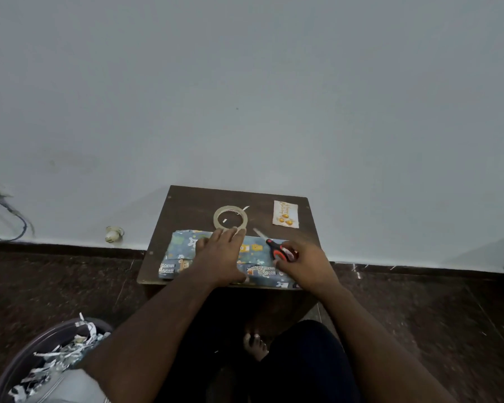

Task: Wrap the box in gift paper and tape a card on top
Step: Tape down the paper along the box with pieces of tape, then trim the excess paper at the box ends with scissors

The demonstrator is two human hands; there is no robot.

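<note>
Wrapped box [184, 251] lies on the near half of the small brown table [186, 205], covered in blue patterned gift paper. Left hand [220, 253] rests flat on its top, fingers extended, fingertips touching the tape roll [230, 218]. Right hand [301, 261] grips the red-handled scissors [275, 247] over the box's right end. Card [285, 213] sits at the far right corner, apart

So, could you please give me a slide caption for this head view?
Left hand flat on the wrapped box, right hand holding scissors; tape and card behind.
</note>
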